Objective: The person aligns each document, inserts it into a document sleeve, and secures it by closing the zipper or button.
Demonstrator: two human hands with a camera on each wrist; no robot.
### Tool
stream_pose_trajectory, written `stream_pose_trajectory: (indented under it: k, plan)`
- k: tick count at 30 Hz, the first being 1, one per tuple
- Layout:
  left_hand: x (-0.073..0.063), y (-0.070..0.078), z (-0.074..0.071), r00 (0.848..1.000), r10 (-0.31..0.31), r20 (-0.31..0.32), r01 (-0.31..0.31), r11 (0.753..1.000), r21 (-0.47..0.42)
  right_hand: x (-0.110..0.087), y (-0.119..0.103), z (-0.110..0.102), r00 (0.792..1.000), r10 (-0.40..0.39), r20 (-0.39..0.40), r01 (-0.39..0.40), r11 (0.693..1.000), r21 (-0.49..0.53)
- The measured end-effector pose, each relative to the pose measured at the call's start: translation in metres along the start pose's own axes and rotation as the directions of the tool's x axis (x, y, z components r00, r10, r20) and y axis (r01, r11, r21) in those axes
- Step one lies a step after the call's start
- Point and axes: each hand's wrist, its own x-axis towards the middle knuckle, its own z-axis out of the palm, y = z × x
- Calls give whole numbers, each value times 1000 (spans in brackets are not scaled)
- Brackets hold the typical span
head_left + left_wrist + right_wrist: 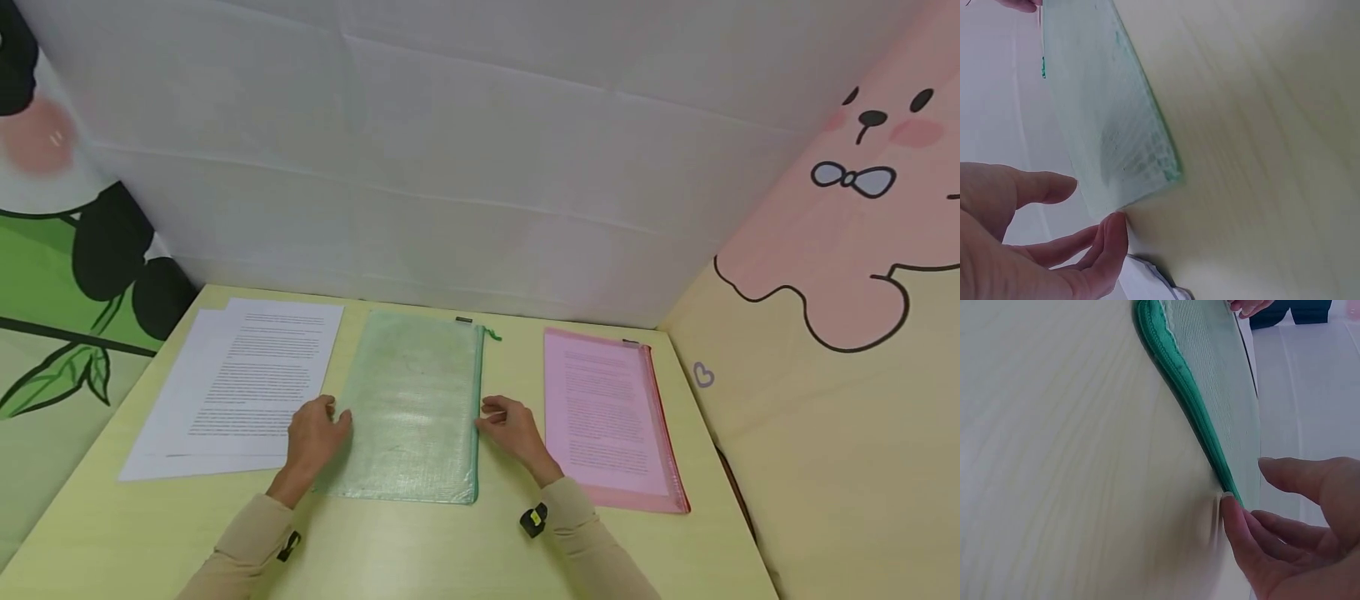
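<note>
A translucent green zip pouch [412,408] lies flat on the table, its darker green zipper [1188,400] running along the right side. At the pouch's left edge is my left hand [317,433], thumb apart from the bent fingers; in the left wrist view the fingertips [1116,228] come close to that edge. Along the zipper side my right hand [513,429] has its fingertips [1230,503] against the edge. The right thumb stands apart from the fingers, above the pouch. Neither hand pinches the pouch.
Printed white sheets [262,375] overlap on the left of the table [390,550]. A pink zip pouch [607,417] with a printed page inside lies on the right, its red zipper outward. A white backdrop [480,167] rises behind, with patterned side panels.
</note>
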Motion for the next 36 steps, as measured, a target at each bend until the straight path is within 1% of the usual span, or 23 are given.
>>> stream_pose_trajectory:
  k: [5, 8, 14, 20, 26, 28, 31, 34, 36]
  plan:
    - [1, 0, -2, 999, -29, 24, 30, 999, -31, 1, -2, 2, 1000, 18, -16, -18, 1000, 17]
    - [1, -1, -3, 999, -41, 22, 42, 998, -45, 2, -3, 3, 999, 40, -27, -40, 999, 26]
    - [1, -2, -2, 998, -57, 25, 59, 995, -76, 2, -1, 4, 996, 85, -26, -84, 995, 44]
    - [1, 0, -2, 998, -57, 6, 57, 995, -84, 2, 2, 5, 997, 69, -38, -67, 996, 60]
    - [0, 3, -1, 998, -64, 24, 66, 993, -98, 2, 7, 5, 998, 23, -54, -20, 998, 51]
    - [-1, 4, 0, 997, -64, 35, 67, 992, -106, 2, 8, 6, 998, 25, -57, -22, 998, 50]
    - [-3, 5, 0, 996, -65, 55, 71, 991, -116, 2, 12, 5, 998, 44, -55, -39, 996, 74]
    - [-3, 4, 0, 996, -69, 59, 76, 991, -113, 0, 15, 4, 997, 64, -34, -59, 990, 125]
    - [-3, 4, 0, 996, -70, 57, 76, 991, -108, -1, 17, 2, 998, 60, -17, -57, 986, 156]
